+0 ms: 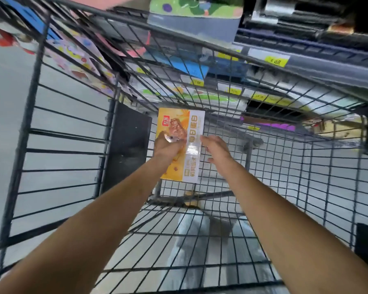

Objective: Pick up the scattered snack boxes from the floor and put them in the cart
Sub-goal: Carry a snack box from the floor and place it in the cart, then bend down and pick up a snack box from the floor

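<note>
A yellow and white snack box (183,128) wrapped in shiny film lies flat on the bottom of the black wire cart (285,166), near its far left corner. My left hand (168,145) rests on top of the box with its fingers curled over the middle. My right hand (217,147) hovers at the box's right edge with fingers loosely spread, holding nothing. Both forearms reach down into the cart from the near side.
The cart's tall wire sides (62,134) surround both arms. Store shelves (263,60) with yellow price tags and colourful packs stand just beyond the cart's far side. Grey floor (6,102) shows to the left, and pale trouser legs (191,240) show below the mesh.
</note>
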Motion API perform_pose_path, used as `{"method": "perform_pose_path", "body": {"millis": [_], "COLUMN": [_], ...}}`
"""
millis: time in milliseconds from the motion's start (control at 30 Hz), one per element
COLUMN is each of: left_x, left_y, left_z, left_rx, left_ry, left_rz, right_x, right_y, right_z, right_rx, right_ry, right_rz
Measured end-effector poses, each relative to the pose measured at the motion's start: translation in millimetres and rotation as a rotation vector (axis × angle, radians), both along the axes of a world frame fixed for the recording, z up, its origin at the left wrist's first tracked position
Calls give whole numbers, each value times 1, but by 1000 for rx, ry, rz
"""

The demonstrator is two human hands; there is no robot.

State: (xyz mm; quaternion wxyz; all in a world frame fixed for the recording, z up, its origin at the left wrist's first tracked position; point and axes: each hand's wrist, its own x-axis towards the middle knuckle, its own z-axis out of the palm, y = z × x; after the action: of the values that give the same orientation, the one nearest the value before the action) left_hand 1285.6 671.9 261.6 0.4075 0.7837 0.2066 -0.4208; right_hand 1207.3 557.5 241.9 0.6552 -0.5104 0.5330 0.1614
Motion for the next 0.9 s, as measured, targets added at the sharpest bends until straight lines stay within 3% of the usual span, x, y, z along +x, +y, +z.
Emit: {"method": "perform_pose_path", "body": {"millis": [100,433,567,700,900], "left_x": [-12,-73,-123,-190,-317], "left_y": [-24,-131,-184,-249,-350], "left_z": [36,172,216,240,261], "left_rx": [-110,-321,-399,-335,-418], "left_ry": [2,-219,-236,-300,-267], "left_rz": [33,-195,-393,-421,-626], "right_x": [-13,-103,-169,-240,-371], "right_y": [-21,-121,-168,-217,-301], "right_z": [38,171,213,238,260], "right_rx": [-24,-11,-36,-74,-129], "right_ry": [-35,-235,-349,-347,-341], "right_rz": [-27,-299,-333,-393,-512]}}
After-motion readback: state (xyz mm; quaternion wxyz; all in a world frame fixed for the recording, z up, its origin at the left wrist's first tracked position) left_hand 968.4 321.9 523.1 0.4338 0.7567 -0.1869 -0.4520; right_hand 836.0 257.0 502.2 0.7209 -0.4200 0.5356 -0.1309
